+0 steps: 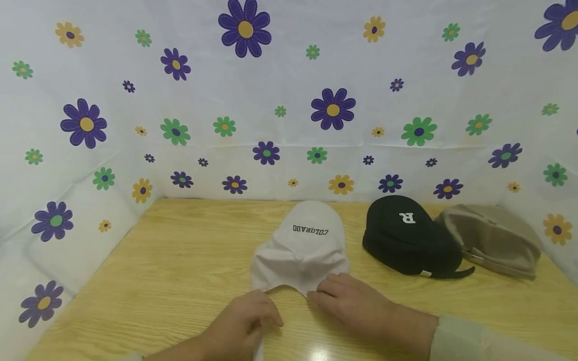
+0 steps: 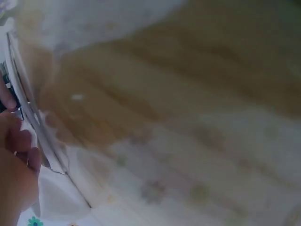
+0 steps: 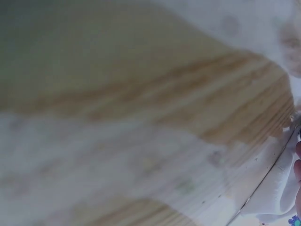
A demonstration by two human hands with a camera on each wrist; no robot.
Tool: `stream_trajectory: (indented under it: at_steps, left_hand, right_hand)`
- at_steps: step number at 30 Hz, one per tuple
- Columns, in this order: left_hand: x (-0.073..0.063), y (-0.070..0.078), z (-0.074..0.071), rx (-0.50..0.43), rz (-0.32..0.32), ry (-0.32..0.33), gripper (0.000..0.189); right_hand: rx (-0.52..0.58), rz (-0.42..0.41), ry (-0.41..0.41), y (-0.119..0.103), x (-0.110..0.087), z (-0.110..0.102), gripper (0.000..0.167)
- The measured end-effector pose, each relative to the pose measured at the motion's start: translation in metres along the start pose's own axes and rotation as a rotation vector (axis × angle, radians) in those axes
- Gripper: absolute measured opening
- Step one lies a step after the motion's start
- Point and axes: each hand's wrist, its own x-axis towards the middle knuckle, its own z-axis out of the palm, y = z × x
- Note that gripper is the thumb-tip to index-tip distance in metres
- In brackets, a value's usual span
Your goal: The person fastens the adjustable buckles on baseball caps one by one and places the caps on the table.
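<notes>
A white baseball cap (image 1: 311, 220) lies on the wooden table, its dark COLORADO lettering upside down from my side. The arched back opening faces me, and its brim is hidden. My left hand (image 1: 241, 323) holds the cap's left back edge with curled fingers; a narrow white strap (image 1: 258, 346) hangs below it. At the right back edge, my right hand (image 1: 354, 306) pinches the fabric between thumb and fingers. The left wrist view shows curled fingers beside white cloth (image 2: 61, 200). Only fingertips (image 3: 298, 169) show at the edge of the right wrist view.
To the right stands a black cap (image 1: 402, 240) with a white R and a loose strap end. A tan cap (image 1: 492, 238) touches it on the far right. Flower-printed white cloth (image 1: 289, 75) encloses the table (image 1: 180, 260) at the back and sides.
</notes>
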Motion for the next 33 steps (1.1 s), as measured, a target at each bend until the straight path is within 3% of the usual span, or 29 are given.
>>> stream_trajectory:
  at_steps: [3, 5, 7, 11, 17, 23, 28, 33]
  left_hand:
    - [0.005, -0.001, -0.003, 0.257, 0.216, -0.105, 0.008]
    - [0.007, -0.001, -0.006, 0.374, 0.304, -0.166, 0.029]
    - [0.007, 0.001, -0.008, 0.425, 0.328, -0.216, 0.039]
    - [0.009, 0.001, -0.009, 0.440, 0.365, -0.267, 0.031]
    - [0.012, 0.001, -0.004, 0.298, 0.387, -0.297, 0.012]
    - [0.018, 0.004, 0.005, 0.297, 0.390, -0.255, 0.012]
    - [0.025, 0.007, 0.014, 0.279, 0.375, -0.175, 0.019]
    - [0.034, 0.008, 0.021, 0.328, 0.347, -0.051, 0.018]
  right_hand:
    - [-0.031, 0.033, -0.068, -0.001, 0.001, -0.002, 0.038]
    - [-0.045, 0.045, -0.093, -0.002, 0.002, -0.001, 0.041]
    - [-0.049, 0.051, -0.107, -0.002, 0.002, 0.001, 0.042]
    - [-0.050, 0.051, -0.099, -0.002, 0.002, 0.005, 0.043]
    - [-0.033, 0.058, -0.050, -0.001, 0.003, 0.009, 0.035]
    - [-0.038, 0.049, 0.053, 0.000, 0.003, 0.011, 0.021]
    - [-0.058, 0.056, 0.078, 0.001, 0.001, 0.011, 0.020]
    - [-0.065, 0.082, 0.098, 0.002, 0.002, 0.007, 0.025]
